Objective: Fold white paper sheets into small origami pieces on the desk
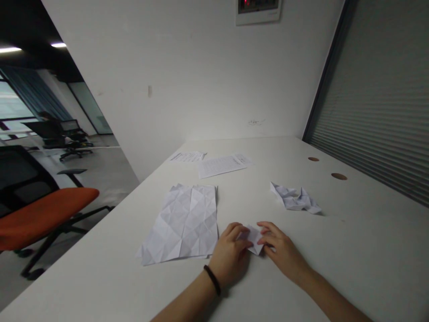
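Note:
Between my two hands a small folded piece of white paper (255,241) lies on the white table (335,250). My left hand (231,250), with a dark band on the wrist, grips its left side between thumb and fingers. On the right side, my right hand (278,246) has its fingertips bent onto the paper's edge. Left of my left hand lies a stack of creased white sheets (187,223), covered in a grid of fold lines. A folded paper shape (295,197) with raised points sits beyond my right hand.
Printed sheets (223,165) lie farther back, with more printed paper (187,156) to their left. Two round holes (339,176) pierce the table at right, near a blind-covered window (375,103). An orange chair (50,210) stands left of the table. A person sits in the far background.

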### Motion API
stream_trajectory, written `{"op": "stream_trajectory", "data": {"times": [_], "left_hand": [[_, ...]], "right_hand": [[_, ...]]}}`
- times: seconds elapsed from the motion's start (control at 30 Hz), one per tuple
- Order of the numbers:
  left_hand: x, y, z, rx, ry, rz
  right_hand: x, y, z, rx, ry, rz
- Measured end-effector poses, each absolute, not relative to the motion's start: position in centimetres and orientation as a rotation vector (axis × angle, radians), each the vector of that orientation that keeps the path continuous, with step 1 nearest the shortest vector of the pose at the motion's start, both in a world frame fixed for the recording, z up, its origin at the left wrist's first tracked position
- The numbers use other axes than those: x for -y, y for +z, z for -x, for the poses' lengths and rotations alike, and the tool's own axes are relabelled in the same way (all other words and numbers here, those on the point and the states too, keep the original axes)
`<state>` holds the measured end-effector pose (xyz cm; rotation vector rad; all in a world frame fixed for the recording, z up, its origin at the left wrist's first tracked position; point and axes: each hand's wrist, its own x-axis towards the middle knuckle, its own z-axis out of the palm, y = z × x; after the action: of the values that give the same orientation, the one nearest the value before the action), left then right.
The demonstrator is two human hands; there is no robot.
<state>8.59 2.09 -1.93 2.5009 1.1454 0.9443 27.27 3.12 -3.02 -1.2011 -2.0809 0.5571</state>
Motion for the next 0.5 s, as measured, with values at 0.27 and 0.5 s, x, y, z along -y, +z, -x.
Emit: {"op": "stream_trajectory", "data": {"times": [0.27, 0.5], "left_hand": [[-0.7, 0.1, -8.4, -1.219, 0.545, -2.578], [-0.2, -1.6, -9.7, -1.502, 0.463, -2.528]], "right_hand": [[-1.7, -1.0, -27.8, 2.499, 0.738, 1.178], [-1.0, -1.3, -27.6, 2.473, 0.713, 1.360]]}}
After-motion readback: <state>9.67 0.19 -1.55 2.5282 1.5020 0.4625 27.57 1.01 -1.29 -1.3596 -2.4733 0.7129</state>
